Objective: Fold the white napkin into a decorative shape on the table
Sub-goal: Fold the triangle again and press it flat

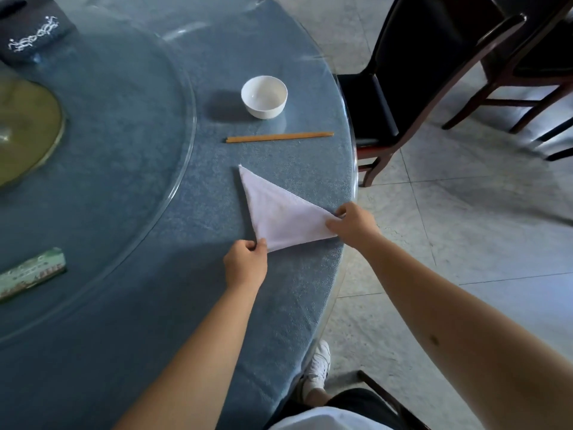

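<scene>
The white napkin [279, 212] lies flat on the blue tablecloth of the round table [186, 187], folded into a triangle whose far point aims away from me. My left hand [246, 263] pinches the near-left corner of the napkin between thumb and fingers. At the triangle's right corner, close to the table's edge, my right hand [352, 225] grips the cloth. Both corners are partly hidden under my fingers.
A white bowl [264, 96] and a pair of wooden chopsticks [279, 137] lie beyond the napkin. A glass turntable [108, 150] carries a green box [31, 276] and a black pouch [31, 35]. Dark chairs [418, 72] stand right of the table.
</scene>
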